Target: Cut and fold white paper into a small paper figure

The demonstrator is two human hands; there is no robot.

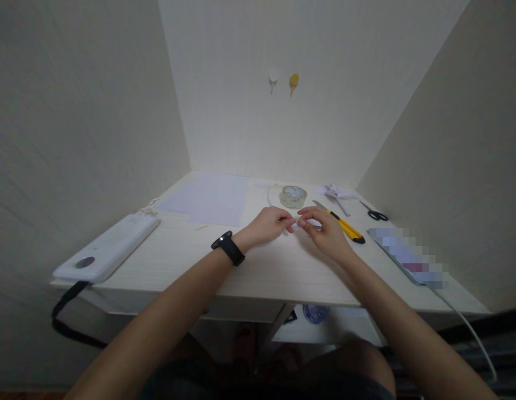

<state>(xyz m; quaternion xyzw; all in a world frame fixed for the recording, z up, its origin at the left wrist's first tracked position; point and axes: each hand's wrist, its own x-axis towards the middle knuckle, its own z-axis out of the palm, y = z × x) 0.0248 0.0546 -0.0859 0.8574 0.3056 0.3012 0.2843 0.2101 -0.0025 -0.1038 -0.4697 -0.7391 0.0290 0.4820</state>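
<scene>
Above the middle of the desk, my left hand (pixel 271 223), with a black watch (pixel 231 248) on its wrist, is closed in a pinch. Facing it close by, my right hand (pixel 327 236) also has thumb and fingertips pinched together. A tiny pale piece (pixel 298 221) shows between the fingertips, too small to name. Just behind the hands stands a roll of clear tape (pixel 293 196). A yellow and black utility knife (pixel 345 226) lies to the right of my right hand with its blade out. Behind the knife rests a folded white paper pinwheel (pixel 335 193) on a stick.
White paper sheets (pixel 220 197) lie at the back left. A white power bank-like device (pixel 108 247) with a black strap sits at the left edge. Black scissors (pixel 375 214) and a phone-like slab (pixel 403 255) with a white cable (pixel 466 325) are at the right. Walls enclose three sides.
</scene>
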